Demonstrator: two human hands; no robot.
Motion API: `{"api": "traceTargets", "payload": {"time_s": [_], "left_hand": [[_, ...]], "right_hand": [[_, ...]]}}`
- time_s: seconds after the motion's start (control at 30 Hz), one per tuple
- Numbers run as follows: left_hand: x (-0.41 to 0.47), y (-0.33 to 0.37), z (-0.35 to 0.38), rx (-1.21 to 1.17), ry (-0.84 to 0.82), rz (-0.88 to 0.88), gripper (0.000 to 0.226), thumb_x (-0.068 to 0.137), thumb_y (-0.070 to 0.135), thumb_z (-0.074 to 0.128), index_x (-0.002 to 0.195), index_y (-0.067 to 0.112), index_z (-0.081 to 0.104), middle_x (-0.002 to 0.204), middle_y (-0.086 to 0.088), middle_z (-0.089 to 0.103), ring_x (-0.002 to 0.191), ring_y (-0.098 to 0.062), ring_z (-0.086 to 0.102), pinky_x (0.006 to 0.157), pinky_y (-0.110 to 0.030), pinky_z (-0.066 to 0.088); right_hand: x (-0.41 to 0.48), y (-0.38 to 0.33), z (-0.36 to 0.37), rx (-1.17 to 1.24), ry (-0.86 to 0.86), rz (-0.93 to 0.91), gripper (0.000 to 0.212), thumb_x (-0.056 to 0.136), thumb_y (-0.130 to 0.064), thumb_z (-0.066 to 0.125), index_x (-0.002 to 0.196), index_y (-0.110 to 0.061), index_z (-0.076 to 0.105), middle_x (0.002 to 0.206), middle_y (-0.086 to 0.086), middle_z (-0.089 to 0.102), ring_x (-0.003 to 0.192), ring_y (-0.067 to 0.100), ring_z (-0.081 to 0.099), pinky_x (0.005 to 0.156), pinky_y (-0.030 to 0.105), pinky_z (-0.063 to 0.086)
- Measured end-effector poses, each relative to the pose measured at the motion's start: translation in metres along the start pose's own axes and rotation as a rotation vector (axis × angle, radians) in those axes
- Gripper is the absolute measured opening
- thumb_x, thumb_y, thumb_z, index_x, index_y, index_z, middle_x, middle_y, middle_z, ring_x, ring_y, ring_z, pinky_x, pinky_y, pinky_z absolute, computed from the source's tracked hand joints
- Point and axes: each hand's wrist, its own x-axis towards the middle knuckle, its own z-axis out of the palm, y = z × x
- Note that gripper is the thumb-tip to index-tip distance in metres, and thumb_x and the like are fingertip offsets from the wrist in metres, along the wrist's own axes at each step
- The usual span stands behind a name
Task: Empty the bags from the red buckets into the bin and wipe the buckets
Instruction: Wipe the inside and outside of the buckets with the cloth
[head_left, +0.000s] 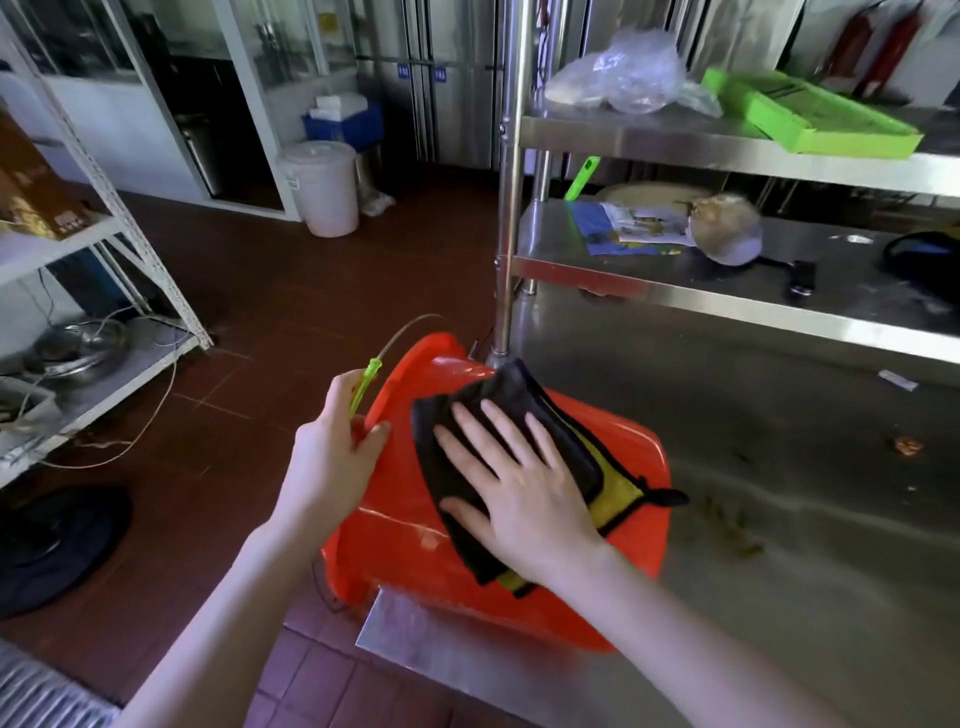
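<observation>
Head view: your left hand (332, 447) grips the rim of the red plastic bucket (395, 551); your right hand (519, 491), fingers flat, presses a black-and-yellow cloth (501, 395) onto it.

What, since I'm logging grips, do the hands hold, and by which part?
Left hand grips the red bucket at its rim and green handle; right hand presses the cloth flat.

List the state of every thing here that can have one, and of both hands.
Red bucket: lying on its side on the table, rim past the edge.
Cloth: spread flat on the bucket's side.
Handle: gripped by left hand.
Right hand: flat, pressing the cloth.
White pail: on the floor, lid closed.
</observation>
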Motion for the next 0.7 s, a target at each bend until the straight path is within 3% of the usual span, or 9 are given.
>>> {"api": "traceTargets", "payload": {"time_s": [0.07, 0.17, 0.3, 0.37, 0.43, 0.57, 0.7], "left_hand": [[-0.001, 0.001, -0.001, 0.004, 0.002, -0.012, 0.053, 0.089, 0.025, 0.068, 0.129, 0.043, 0.039, 0.079, 0.017, 0.060, 0.063, 0.001, 0.063, 0.043, -0.004, 0.040], [-0.002, 0.004, -0.004, -0.029, -0.026, -0.044, 0.055, 0.086, 0.027, 0.072, 0.125, 0.049, 0.041, 0.084, 0.014, 0.063, 0.070, 0.000, 0.064, 0.049, -0.009, 0.045], [-0.010, -0.002, -0.024, -0.236, -0.165, -0.232, 0.068, 0.078, 0.020, 0.081, 0.127, 0.050, 0.044, 0.091, -0.001, 0.071, 0.073, -0.013, 0.073, 0.058, -0.034, 0.059], [-0.021, -0.008, -0.029, -0.288, -0.216, -0.302, 0.063, 0.076, 0.013, 0.081, 0.124, 0.043, 0.053, 0.092, -0.008, 0.075, 0.075, -0.026, 0.074, 0.069, -0.047, 0.060], [-0.029, -0.008, -0.028, -0.187, -0.168, -0.302, 0.050, 0.074, 0.011, 0.083, 0.112, 0.037, 0.063, 0.088, -0.003, 0.076, 0.075, -0.024, 0.074, 0.076, -0.049, 0.060], [-0.027, 0.013, -0.018, -0.100, -0.064, -0.282, 0.036, 0.075, 0.013, 0.082, 0.082, 0.044, 0.065, 0.070, 0.012, 0.073, 0.063, -0.010, 0.071, 0.067, -0.035, 0.059], [-0.019, 0.035, -0.020, -0.041, 0.015, -0.229, 0.033, 0.072, 0.020, 0.082, 0.081, 0.048, 0.066, 0.069, 0.014, 0.071, 0.064, -0.008, 0.070, 0.058, -0.026, 0.050]], "right_hand": [[-0.023, 0.019, -0.004, 0.014, -0.013, 0.074, 0.061, 0.096, -0.060, 0.030, 0.150, -0.032, 0.029, 0.159, -0.005, 0.026, 0.146, 0.021, 0.023, 0.116, 0.049, 0.023], [-0.037, 0.068, -0.010, 0.024, -0.067, 0.327, 0.062, 0.096, -0.063, 0.019, 0.149, -0.033, 0.032, 0.156, -0.005, 0.031, 0.143, 0.020, 0.031, 0.113, 0.045, 0.030], [-0.045, 0.133, -0.013, 0.502, -0.148, 0.546, 0.054, 0.097, -0.051, 0.039, 0.146, -0.030, 0.039, 0.155, -0.007, 0.032, 0.143, 0.015, 0.028, 0.117, 0.041, 0.024], [-0.055, 0.133, -0.013, 0.627, -0.107, 0.494, 0.050, 0.098, -0.040, 0.047, 0.145, -0.024, 0.043, 0.153, -0.006, 0.036, 0.143, 0.014, 0.029, 0.118, 0.039, 0.024], [-0.063, 0.114, -0.013, 0.517, -0.039, 0.381, 0.049, 0.098, -0.037, 0.050, 0.144, -0.021, 0.044, 0.152, -0.005, 0.039, 0.143, 0.015, 0.031, 0.117, 0.040, 0.025], [-0.066, 0.065, -0.025, 0.285, 0.099, 0.134, 0.044, 0.096, -0.040, 0.048, 0.138, -0.028, 0.051, 0.146, -0.014, 0.045, 0.140, 0.011, 0.035, 0.113, 0.041, 0.029], [-0.068, 0.044, -0.030, 0.307, 0.238, 0.040, 0.034, 0.089, -0.016, 0.062, 0.122, -0.022, 0.065, 0.130, -0.009, 0.061, 0.128, 0.015, 0.051, 0.105, 0.038, 0.039]]}}
